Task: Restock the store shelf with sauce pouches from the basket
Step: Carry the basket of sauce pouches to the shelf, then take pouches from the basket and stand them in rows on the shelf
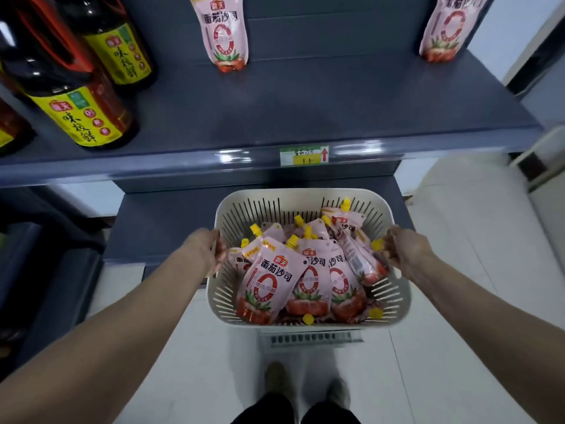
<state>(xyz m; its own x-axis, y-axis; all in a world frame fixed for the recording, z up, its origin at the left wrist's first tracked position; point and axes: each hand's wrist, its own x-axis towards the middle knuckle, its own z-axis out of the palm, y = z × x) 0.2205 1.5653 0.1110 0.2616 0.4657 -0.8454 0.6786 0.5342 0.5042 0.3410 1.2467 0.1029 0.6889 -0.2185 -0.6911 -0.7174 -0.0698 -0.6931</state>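
Two bare forearms reach forward; the left hand (211, 250) and right hand (406, 255) curl their fingers over opposite rims of one slatted basket (305, 193), held below the shelf edge. Inside lies a jumbled heap of pink sauce pouches (266, 280), too overlapped to count. On the grey shelf (305, 102), a middle pouch (226, 32) and a right-end pouch (443, 29) stand upright, well apart, with open room between; three dark bottles (76, 96) crowd its left end.
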